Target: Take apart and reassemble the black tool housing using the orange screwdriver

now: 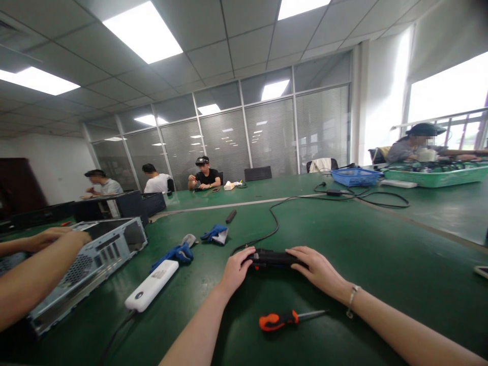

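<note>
A long black device [271,257] with a small red detail on its underside lies on or just above the green table in front of me; its exact kind is unclear. My left hand [237,268] grips its left end, fingers curled over the top. Around the right end, the fingers of my right hand [314,267] rest and hold. A black cable [275,223] leads away from beside its left end across the table. Nearer to me lies an orange and black screwdriver [280,320], its shaft pointing right, touched by neither hand.
Left of me are a white power bank-like box [152,284] with a cable, blue-grey gloves [179,252] and an open metal computer case [102,254], with another person's arms [46,269] over it. A blue basket [356,177] and a green tray [446,177] stand far right. Several people sit around.
</note>
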`<action>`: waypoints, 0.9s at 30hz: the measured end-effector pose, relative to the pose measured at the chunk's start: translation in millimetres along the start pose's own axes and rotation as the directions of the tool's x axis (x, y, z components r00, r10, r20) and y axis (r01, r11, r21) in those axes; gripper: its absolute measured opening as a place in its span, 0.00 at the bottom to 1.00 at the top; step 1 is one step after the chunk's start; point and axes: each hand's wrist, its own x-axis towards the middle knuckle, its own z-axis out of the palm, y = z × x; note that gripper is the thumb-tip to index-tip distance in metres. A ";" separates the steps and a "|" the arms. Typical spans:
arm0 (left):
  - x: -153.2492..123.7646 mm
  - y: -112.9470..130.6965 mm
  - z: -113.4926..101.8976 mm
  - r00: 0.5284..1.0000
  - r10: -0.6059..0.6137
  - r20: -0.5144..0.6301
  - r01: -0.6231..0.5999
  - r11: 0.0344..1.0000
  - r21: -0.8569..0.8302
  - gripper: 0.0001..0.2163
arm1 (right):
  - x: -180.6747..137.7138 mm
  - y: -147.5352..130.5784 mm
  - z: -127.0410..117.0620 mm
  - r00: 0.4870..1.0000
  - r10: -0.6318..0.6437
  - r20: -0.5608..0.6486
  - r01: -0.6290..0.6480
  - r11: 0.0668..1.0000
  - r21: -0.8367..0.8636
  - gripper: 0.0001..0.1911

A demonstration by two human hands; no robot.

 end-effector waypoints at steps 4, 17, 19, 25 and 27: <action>0.0 -0.1 0.1 1.000 -0.003 0.019 0.003 1.000 0.003 0.18 | 1.1 -1.2 -1.0 1.000 0.006 0.008 -0.006 1.000 0.001 0.21; -1.1 -3.7 3.9 0.999 -0.026 0.020 0.026 1.000 0.005 0.18 | 1.7 -4.2 -5.4 0.999 0.010 0.036 -0.010 1.000 0.007 0.21; -1.0 -4.6 4.0 0.999 -0.030 0.018 0.030 1.000 0.006 0.17 | 2.0 -4.1 -5.1 0.999 0.015 0.050 -0.015 1.000 0.000 0.21; 0.4 -4.5 4.7 0.998 -0.051 0.037 0.051 0.998 0.022 0.18 | 1.7 -5.3 -4.0 0.998 0.036 0.041 -0.037 0.999 0.007 0.21; 1.2 -4.4 4.5 0.997 -0.055 0.050 0.053 0.998 0.027 0.17 | 1.6 -6.4 -4.7 0.998 0.039 0.047 -0.039 0.999 0.012 0.21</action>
